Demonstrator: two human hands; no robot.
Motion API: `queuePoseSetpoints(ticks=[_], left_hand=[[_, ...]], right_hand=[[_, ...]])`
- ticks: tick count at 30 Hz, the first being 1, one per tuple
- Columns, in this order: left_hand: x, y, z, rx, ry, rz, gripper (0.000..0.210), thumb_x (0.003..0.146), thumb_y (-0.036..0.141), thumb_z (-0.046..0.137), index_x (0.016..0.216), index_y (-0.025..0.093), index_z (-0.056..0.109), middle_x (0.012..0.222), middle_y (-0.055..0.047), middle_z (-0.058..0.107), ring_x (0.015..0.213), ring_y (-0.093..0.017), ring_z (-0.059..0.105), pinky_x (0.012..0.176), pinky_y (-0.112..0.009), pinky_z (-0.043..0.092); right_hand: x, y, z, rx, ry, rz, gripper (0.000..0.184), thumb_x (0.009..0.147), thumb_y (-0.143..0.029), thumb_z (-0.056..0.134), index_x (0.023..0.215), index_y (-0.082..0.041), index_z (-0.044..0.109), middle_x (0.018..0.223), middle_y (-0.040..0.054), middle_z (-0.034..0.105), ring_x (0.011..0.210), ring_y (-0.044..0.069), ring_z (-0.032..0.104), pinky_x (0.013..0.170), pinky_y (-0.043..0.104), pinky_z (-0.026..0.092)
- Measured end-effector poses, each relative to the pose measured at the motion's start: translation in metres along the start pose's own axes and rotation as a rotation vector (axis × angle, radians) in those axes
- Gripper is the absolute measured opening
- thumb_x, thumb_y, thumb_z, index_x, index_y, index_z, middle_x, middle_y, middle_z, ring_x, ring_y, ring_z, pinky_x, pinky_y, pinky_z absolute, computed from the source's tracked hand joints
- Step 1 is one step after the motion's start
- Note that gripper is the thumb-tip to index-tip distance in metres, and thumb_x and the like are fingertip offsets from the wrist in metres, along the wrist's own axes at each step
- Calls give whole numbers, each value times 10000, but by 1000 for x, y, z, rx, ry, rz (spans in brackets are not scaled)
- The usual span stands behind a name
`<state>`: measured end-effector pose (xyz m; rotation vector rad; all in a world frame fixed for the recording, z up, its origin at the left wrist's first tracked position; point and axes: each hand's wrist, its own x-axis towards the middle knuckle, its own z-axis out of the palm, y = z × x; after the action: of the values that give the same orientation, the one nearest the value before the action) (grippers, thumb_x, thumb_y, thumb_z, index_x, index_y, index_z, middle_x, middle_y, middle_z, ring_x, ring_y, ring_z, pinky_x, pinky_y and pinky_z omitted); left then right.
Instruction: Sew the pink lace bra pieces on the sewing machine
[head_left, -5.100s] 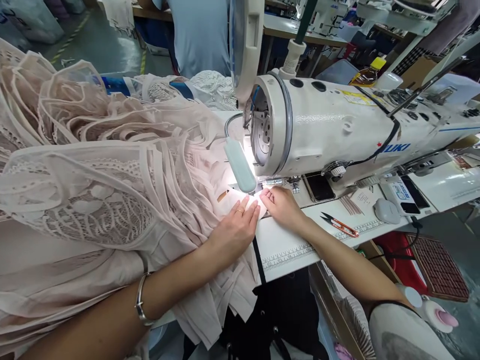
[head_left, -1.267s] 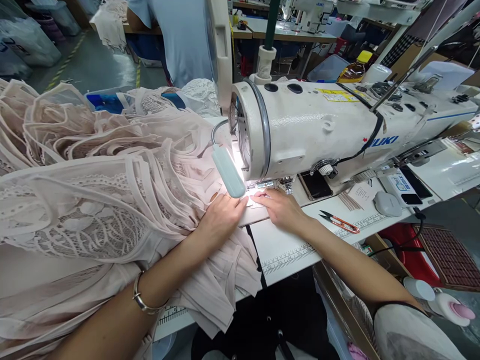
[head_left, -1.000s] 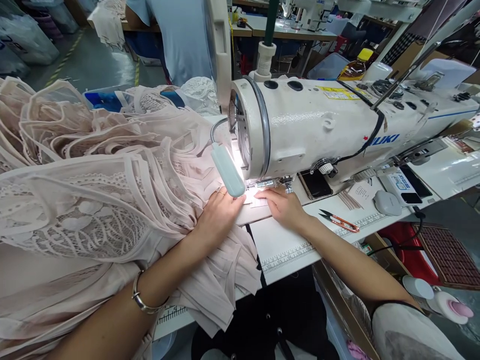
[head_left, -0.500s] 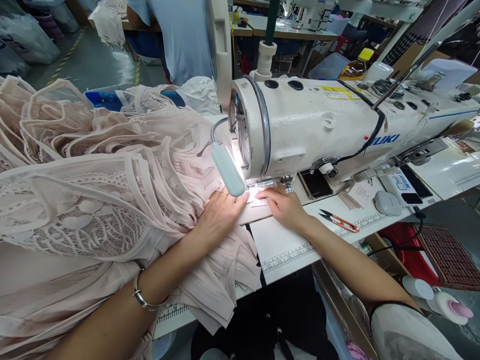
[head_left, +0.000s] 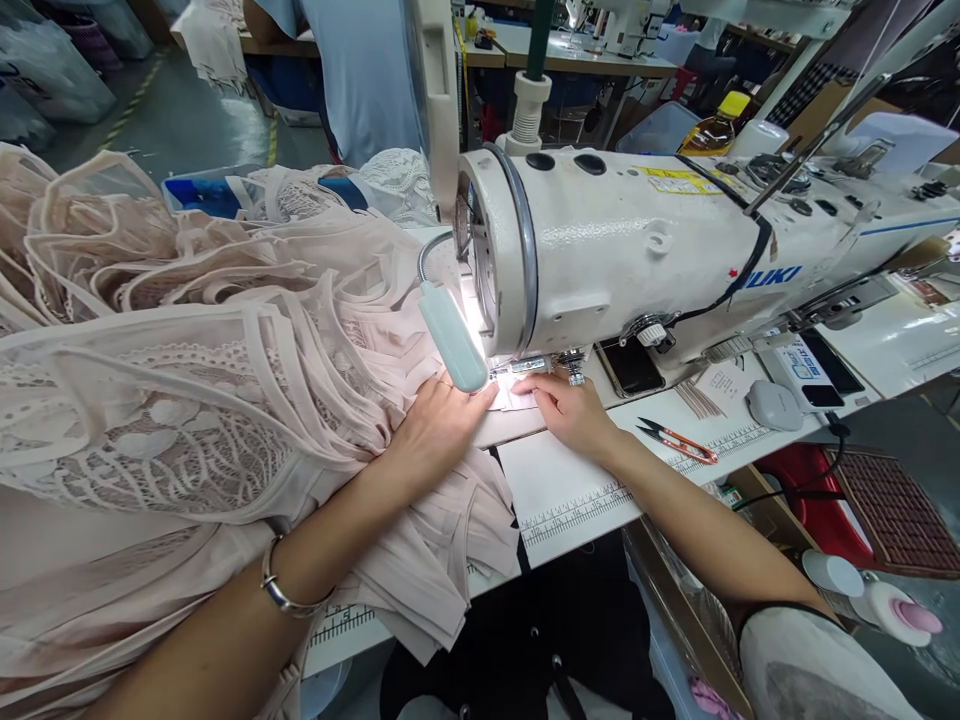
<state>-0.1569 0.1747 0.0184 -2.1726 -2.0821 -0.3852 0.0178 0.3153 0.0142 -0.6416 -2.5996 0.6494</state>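
Pale pink fabric (head_left: 516, 398) lies lit under the needle area of a white sewing machine (head_left: 600, 250). To its left, my left hand (head_left: 439, 420) is closed on the cloth, thumb pointing at the bright spot; its fingertips are partly hidden by a small grey-green lamp (head_left: 454, 340). My right hand (head_left: 574, 412) presses the fabric's right edge with a stretched forefinger, the other fingers curled. A large heap of pale pink lace garments (head_left: 187, 400) spreads beneath and beyond my left arm. The needle itself is hidden.
Orange-handled thread snips (head_left: 679, 442) lie on the ruler-marked table edge (head_left: 577, 505). A dark phone (head_left: 631, 366) rests beside the machine's base, and a white rounded case (head_left: 775, 406) is farther right. A person in blue (head_left: 367, 80) sits beyond the machine.
Both hands keep nearly the same place at the fabric. The whole view has shifted very slightly; nothing has been let go or newly taken.
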Motion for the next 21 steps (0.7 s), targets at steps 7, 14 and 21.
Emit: queuePoseSetpoints(ticks=[7,14,21], left_hand=[[-8,-11,12,-276,151,93,396,1008,91,416,1200,270,713,1035,-53,655,864,-157,594,710,-267,490],[-5,-3,11,0,139,221,286,1040,142,425,1016,163,709,809,-44,623,723,-172,529,639,-294,418],[-4,4,9,59,190,243,285,1042,128,411,946,162,678,765,-34,574,702,-177,499,627,-301,388]], right_hand=[[1,-2,-2,32,10,13,415,917,-113,398,997,-263,777,996,11,784,1002,220,664,896,347,505],[-2,-5,-4,81,-29,-39,406,904,-91,411,982,-264,770,1021,3,780,1017,198,685,893,327,520],[-2,-2,-1,75,-23,-79,388,902,-90,412,946,-249,762,1018,5,777,983,184,695,807,299,514]])
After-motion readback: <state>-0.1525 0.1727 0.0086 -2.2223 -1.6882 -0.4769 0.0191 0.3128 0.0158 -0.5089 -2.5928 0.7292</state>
